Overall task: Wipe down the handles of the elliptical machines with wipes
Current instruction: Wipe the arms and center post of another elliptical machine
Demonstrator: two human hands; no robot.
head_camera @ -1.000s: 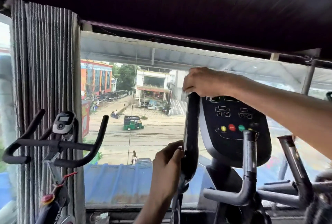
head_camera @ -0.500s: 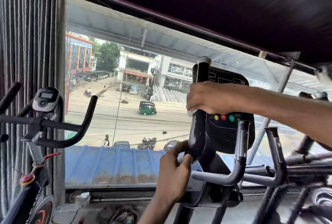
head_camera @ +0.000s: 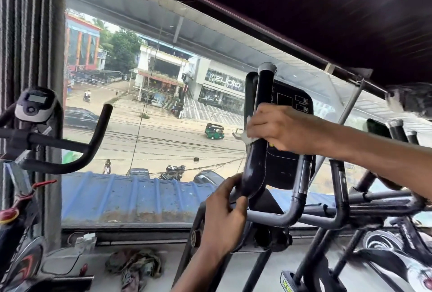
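Note:
The elliptical's black left handle (head_camera: 263, 95) rises upright in front of its console (head_camera: 289, 158). My right hand (head_camera: 280, 128) is wrapped round the handle's middle with a white wipe (head_camera: 247, 138) peeking out at the fingers. My left hand (head_camera: 223, 217) grips the bottom bend of the same handle, thumb on its front. A grey inner handlebar (head_camera: 297, 202) curves up just right of my left hand.
An exercise bike with black handlebars (head_camera: 93, 142) and a small display (head_camera: 35, 104) stands at the left by a curtain. A large window faces a street. Crumpled rags (head_camera: 135, 266) lie on the sill below. More machine bars (head_camera: 339, 188) crowd the right.
My right hand has slid down the handle from its top cap to its middle. My left hand has kept its grip at the handle's bottom bend. The view has tilted down and right.

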